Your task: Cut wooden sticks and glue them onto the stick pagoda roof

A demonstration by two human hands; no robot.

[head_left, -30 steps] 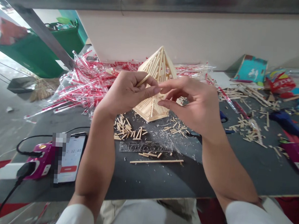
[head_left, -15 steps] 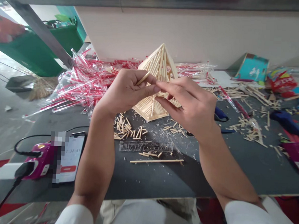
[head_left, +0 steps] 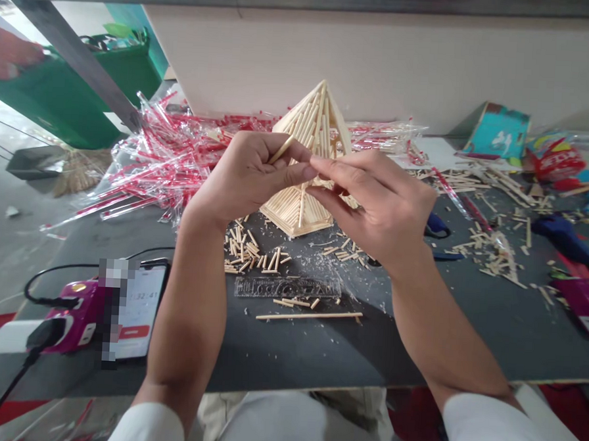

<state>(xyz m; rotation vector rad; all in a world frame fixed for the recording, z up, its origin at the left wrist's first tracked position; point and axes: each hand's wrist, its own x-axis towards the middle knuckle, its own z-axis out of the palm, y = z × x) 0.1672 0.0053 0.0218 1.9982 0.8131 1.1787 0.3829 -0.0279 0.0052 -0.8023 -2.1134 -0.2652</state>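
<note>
My left hand (head_left: 260,172) is closed around a short wooden stick (head_left: 282,149), whose pale end pokes up between the fingers. Its thumb and fingertip meet the fingertips of my right hand (head_left: 374,198), which is pinched; whatever those tips hold is hidden. Just behind both hands stands a pyramid-shaped model (head_left: 304,122) built of wooden sticks, partly covered by them. Below the hands on the dark table lie a clear ruler (head_left: 288,288), a long thin stick (head_left: 309,316) and a pile of cut stick pieces (head_left: 244,247).
Red-and-clear plastic wrappers (head_left: 164,154) heap up at the left back. A phone (head_left: 139,311) and a purple power strip (head_left: 75,314) with cables sit at the left front. Blue-handled pliers (head_left: 437,226), a blue glue gun (head_left: 565,238) and scattered sticks (head_left: 498,182) lie to the right.
The view has shifted very slightly. Both hands stay together at the same spot in front of the model, with the right hand a touch further right.
</note>
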